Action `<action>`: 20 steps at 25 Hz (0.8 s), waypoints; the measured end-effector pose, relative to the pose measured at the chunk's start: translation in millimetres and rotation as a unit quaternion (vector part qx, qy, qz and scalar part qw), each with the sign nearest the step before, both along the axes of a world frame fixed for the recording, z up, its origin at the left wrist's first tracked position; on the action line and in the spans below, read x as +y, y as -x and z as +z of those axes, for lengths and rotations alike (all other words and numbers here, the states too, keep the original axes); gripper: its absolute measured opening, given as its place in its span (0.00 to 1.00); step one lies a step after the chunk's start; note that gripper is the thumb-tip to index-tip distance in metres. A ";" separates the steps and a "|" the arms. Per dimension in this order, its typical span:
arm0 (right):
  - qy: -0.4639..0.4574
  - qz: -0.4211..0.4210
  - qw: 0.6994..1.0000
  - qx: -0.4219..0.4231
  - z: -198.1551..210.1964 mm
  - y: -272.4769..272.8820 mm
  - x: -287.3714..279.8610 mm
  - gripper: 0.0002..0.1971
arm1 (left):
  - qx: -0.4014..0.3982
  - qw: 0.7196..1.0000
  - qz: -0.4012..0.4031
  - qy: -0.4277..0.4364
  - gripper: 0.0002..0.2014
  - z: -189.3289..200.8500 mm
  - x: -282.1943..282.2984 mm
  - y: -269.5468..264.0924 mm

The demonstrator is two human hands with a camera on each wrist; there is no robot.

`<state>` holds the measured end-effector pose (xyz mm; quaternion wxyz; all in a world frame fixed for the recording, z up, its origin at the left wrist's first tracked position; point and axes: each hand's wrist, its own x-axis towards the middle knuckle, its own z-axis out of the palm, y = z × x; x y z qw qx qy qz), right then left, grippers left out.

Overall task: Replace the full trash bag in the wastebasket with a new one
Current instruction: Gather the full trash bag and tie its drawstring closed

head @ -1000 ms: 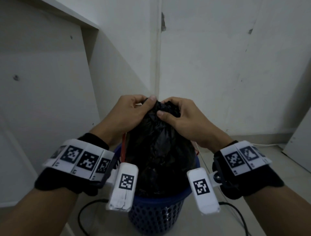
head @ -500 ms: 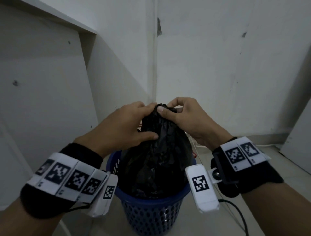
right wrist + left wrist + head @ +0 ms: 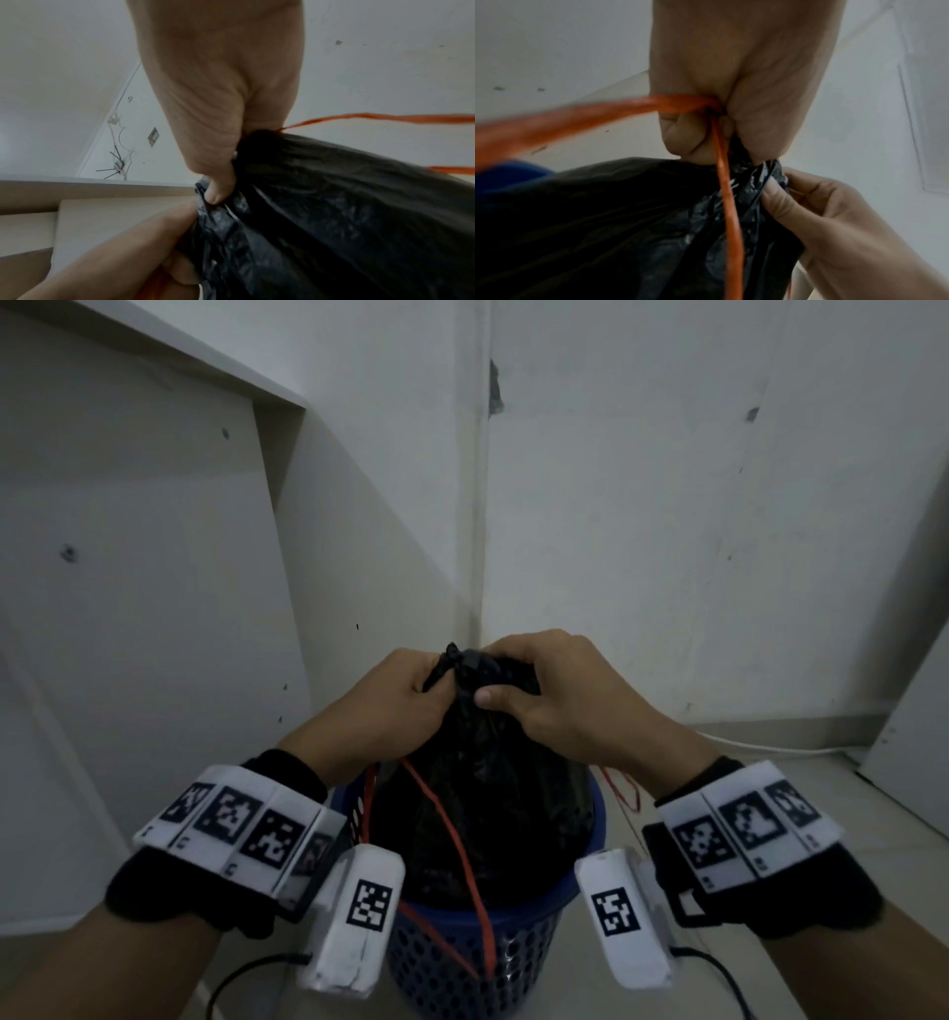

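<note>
A full black trash bag (image 3: pixel 477 803) stands in a blue perforated wastebasket (image 3: pixel 518 942) on the floor, in the corner of the room. My left hand (image 3: pixel 405 706) grips the gathered neck of the bag together with an orange drawstring (image 3: pixel 721 182). My right hand (image 3: pixel 534 690) pinches the bunched top of the black trash bag (image 3: pixel 334 203) from the other side. The two hands meet above the basket. Orange drawstring (image 3: pixel 447 829) loops hang down over the front of the bag and the basket. The trash bag (image 3: pixel 603 223) fills the lower left wrist view.
White walls meet in a corner (image 3: pixel 480 531) just behind the basket. A white panel (image 3: pixel 144 608) leans at the left. A white door or cabinet edge (image 3: pixel 919 711) stands at the right. Black cables (image 3: pixel 241 978) lie on the tiled floor near the basket.
Both hands have closed tighter on the bag's neck and bunched it into a narrow twist. The orange drawstring loops now hang in sight over the bag's front.
</note>
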<state>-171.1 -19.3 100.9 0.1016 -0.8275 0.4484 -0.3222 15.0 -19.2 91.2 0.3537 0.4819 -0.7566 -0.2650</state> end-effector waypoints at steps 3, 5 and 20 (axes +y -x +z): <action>0.022 -0.003 0.999 -0.045 -10.0 -5.5 1.2 0.10 | 0.046 0.995 -0.034 -0.081 0.19 0.5 3.0 0.9; 0.029 -0.019 0.998 -0.045 -11.7 -4.4 -2.1 0.07 | 0.069 0.995 -0.009 -0.076 0.16 -1.9 0.5 3.2; -0.113 0.012 0.980 -0.165 -18.9 9.4 -14.0 0.19 | 0.033 0.994 0.040 0.100 0.17 -37.8 -13.4 21.7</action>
